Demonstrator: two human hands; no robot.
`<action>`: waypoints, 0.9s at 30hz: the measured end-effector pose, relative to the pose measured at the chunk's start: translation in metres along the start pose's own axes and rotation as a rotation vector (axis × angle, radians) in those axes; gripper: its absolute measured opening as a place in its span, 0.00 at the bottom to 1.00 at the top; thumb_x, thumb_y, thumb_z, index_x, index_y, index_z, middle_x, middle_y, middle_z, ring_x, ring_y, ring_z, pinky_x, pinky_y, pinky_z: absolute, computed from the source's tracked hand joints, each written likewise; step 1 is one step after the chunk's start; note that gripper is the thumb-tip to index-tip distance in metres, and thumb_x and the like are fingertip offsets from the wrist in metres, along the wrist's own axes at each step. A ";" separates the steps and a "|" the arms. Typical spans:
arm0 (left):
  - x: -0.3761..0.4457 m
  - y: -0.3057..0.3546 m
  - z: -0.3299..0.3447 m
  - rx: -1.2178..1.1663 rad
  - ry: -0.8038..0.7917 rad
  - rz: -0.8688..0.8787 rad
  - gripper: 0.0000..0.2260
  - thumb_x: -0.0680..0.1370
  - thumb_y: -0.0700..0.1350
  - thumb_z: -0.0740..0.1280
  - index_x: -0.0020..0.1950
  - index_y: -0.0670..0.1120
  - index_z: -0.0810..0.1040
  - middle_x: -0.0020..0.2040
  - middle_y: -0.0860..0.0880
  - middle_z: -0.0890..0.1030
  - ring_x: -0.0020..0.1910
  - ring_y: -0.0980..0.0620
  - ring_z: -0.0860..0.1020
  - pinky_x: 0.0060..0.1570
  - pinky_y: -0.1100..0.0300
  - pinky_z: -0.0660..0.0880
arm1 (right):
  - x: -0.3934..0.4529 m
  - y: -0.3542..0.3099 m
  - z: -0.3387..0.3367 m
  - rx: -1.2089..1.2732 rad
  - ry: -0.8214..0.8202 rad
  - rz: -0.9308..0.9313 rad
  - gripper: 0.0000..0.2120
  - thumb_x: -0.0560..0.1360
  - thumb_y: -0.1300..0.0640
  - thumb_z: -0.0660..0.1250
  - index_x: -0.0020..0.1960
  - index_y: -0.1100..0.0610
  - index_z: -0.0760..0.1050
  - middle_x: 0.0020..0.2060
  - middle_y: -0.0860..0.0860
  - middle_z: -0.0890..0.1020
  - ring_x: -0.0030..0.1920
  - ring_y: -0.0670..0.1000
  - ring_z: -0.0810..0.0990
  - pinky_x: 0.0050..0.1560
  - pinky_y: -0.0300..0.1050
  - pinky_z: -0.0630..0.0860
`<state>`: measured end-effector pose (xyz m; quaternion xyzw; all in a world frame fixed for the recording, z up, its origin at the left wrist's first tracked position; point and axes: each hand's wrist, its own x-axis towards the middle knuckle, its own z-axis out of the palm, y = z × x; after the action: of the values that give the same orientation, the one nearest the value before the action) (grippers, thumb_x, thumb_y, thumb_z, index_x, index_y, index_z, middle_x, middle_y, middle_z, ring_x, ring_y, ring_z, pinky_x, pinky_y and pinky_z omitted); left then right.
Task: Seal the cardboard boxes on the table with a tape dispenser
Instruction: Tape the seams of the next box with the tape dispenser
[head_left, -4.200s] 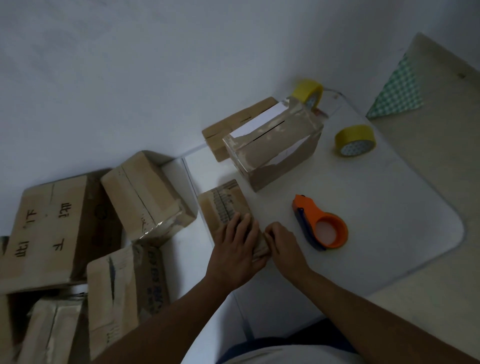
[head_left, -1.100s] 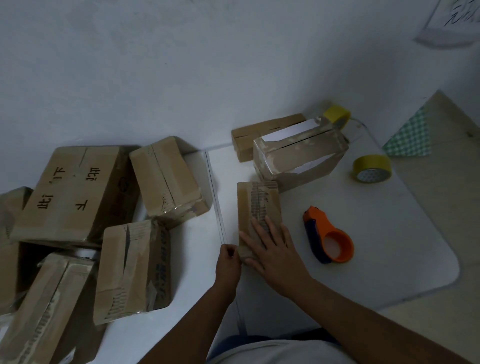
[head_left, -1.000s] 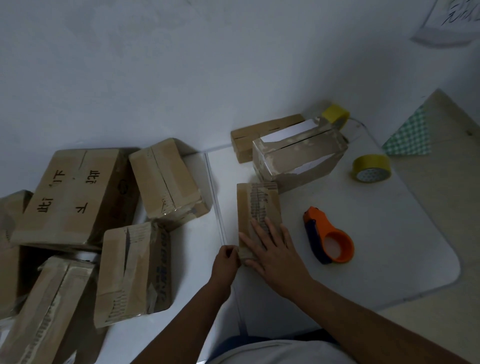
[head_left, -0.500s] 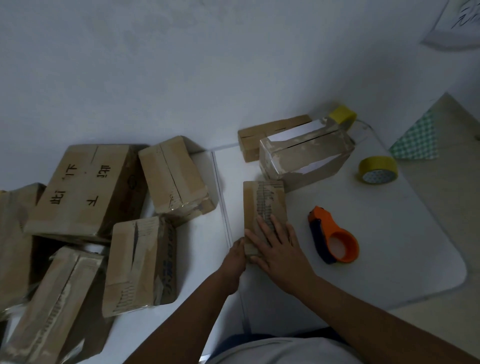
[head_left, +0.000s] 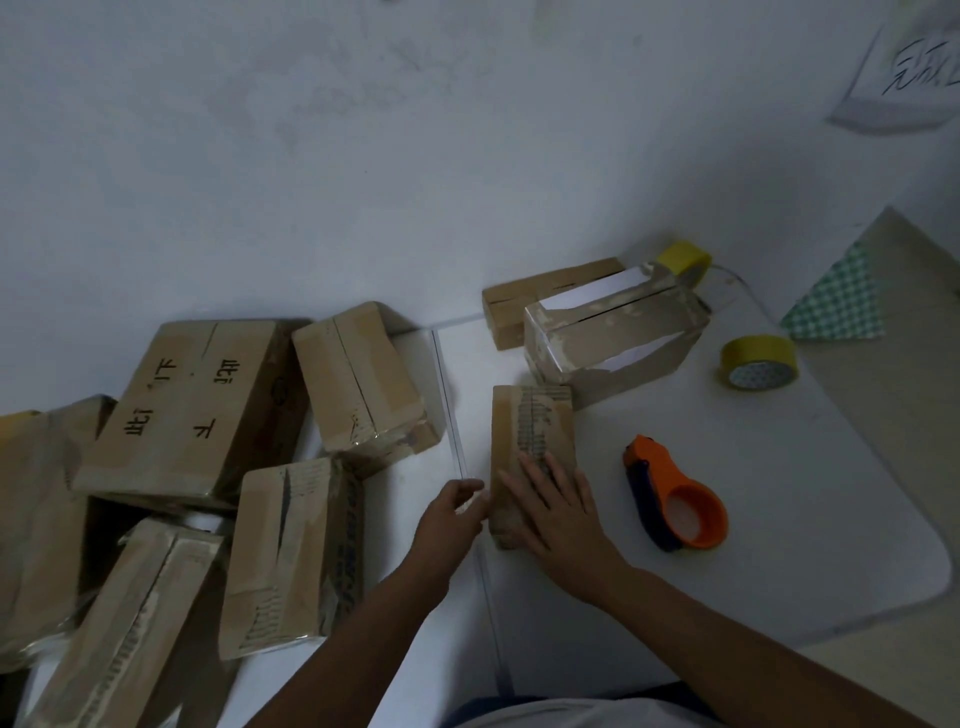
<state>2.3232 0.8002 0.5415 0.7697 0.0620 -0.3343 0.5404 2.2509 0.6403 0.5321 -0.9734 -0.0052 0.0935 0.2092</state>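
Note:
A small flat cardboard box (head_left: 532, 426) lies on the white table (head_left: 779, 519) in front of me. My right hand (head_left: 556, 512) presses flat on its near end, fingers spread. My left hand (head_left: 457, 512) sits at the box's near left edge with curled fingers, seemingly pinching tape or the edge there; what it holds is too small to tell. The orange tape dispenser (head_left: 675, 499) lies on the table to the right of the box, untouched.
A taller taped box (head_left: 613, 338) and a flat box (head_left: 545, 296) stand behind. Two yellow tape rolls (head_left: 758, 361) (head_left: 683, 260) lie at the back right. Several cardboard boxes (head_left: 192, 405) pile up on the left table. The wall is close behind.
My left hand came off the box top and moved to its near left edge. My right hand shifted onto the box top. The box turned to lie lengthwise.

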 end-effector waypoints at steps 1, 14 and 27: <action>0.001 0.006 0.004 0.066 -0.006 0.042 0.15 0.81 0.52 0.66 0.67 0.51 0.73 0.61 0.55 0.77 0.55 0.56 0.79 0.54 0.62 0.78 | 0.003 -0.003 -0.002 0.155 0.034 0.016 0.26 0.83 0.44 0.45 0.78 0.46 0.44 0.78 0.47 0.43 0.78 0.50 0.39 0.74 0.47 0.33; 0.022 0.028 0.024 1.130 -0.050 0.321 0.54 0.72 0.71 0.64 0.79 0.43 0.36 0.79 0.42 0.32 0.79 0.41 0.39 0.75 0.39 0.56 | -0.003 0.038 -0.058 0.796 0.386 0.416 0.16 0.82 0.56 0.58 0.68 0.54 0.70 0.59 0.49 0.76 0.61 0.46 0.74 0.54 0.35 0.70; 0.007 0.016 -0.019 1.299 -0.148 0.417 0.34 0.79 0.56 0.65 0.78 0.64 0.48 0.79 0.54 0.34 0.78 0.43 0.35 0.71 0.28 0.46 | 0.015 0.042 -0.053 0.394 0.041 0.184 0.24 0.80 0.56 0.62 0.74 0.56 0.61 0.73 0.52 0.64 0.71 0.50 0.64 0.70 0.43 0.64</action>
<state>2.3446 0.8084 0.5532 0.9086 -0.3377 -0.2445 0.0253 2.2746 0.5814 0.5600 -0.9117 0.1062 0.0916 0.3862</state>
